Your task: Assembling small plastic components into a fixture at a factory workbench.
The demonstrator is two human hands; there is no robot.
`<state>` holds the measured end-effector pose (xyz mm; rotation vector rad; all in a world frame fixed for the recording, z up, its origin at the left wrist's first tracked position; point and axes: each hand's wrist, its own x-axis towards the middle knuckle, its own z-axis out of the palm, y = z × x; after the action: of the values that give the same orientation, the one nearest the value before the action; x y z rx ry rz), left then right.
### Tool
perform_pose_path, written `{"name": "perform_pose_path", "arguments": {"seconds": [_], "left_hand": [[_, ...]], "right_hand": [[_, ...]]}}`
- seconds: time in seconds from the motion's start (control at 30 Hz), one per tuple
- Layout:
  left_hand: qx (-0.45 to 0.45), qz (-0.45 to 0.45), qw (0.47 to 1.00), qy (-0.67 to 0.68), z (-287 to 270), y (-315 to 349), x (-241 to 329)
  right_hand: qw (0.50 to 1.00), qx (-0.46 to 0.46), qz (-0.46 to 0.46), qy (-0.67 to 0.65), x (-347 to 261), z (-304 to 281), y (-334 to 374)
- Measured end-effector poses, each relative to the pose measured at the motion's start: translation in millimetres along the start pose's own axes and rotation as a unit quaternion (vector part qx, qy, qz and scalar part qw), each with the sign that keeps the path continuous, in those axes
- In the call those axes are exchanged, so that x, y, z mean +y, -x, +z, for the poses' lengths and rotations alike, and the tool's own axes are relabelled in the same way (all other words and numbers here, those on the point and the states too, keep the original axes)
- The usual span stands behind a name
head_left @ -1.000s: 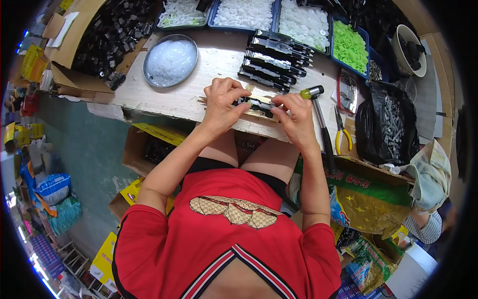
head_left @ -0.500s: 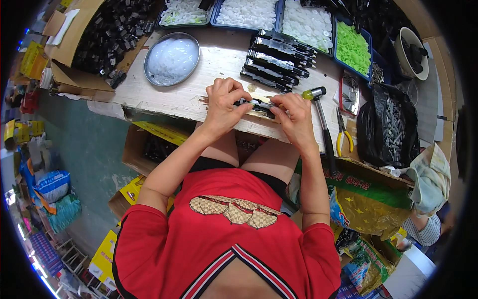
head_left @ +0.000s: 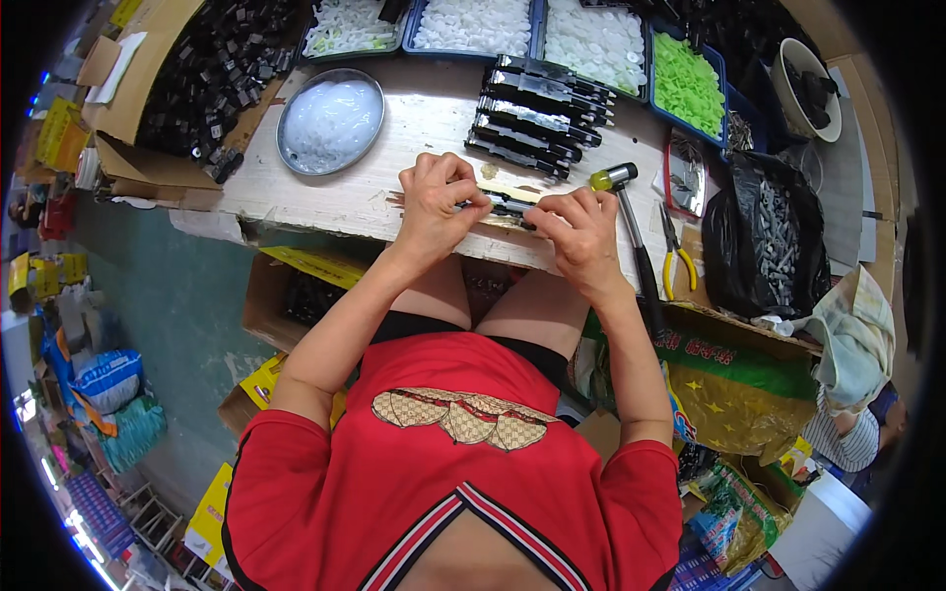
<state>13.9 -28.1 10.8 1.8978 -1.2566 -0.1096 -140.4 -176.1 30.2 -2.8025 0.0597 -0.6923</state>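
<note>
At the near edge of the worktable, a small, narrow black-and-silver part (head_left: 508,205) lies between my hands. My left hand (head_left: 434,205) is closed, thumb and forefinger pinched at the part's left end. The fingers of my right hand (head_left: 583,234) are bent and pressed together on its right end, hiding that tip. Just beyond the hands, several long black assemblies with shiny metal faces (head_left: 537,116) lie in a row. To the right of my right hand rests a hammer (head_left: 636,231) with a yellow-green and black head.
A round dish of whitish translucent grease (head_left: 330,123) stands at left, near a carton of black parts (head_left: 212,89). Trays of white pieces (head_left: 591,44) and green pieces (head_left: 688,84) line the back. Pliers (head_left: 678,258) and a black bag of grey metal parts (head_left: 774,241) lie at right.
My right hand has slid slightly down and right along the part, showing more of its middle. My left hand keeps its pinch. The whole view has shifted a little.
</note>
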Motion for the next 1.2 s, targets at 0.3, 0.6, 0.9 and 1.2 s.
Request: {"name": "perform_pose_path", "arguments": {"seconds": [0.3,0.6,0.9,1.2], "left_hand": [[-0.005,-0.004,1.0,-0.006,0,1,0],[0.023,0.039,0.999,-0.003,6,-4,2],[-0.001,0.008,1.0,0.009,0,-5,1],[-0.021,-0.011,1.0,0.001,-2,-5,7]], "right_hand": [[0.996,-0.052,-0.053,0.048,2,-10,-4],[0.987,-0.079,0.014,-0.138,21,-11,0],[0.983,0.004,0.047,-0.176,62,-22,-17],[0.867,0.196,0.393,0.236,272,-97,-53]]}}
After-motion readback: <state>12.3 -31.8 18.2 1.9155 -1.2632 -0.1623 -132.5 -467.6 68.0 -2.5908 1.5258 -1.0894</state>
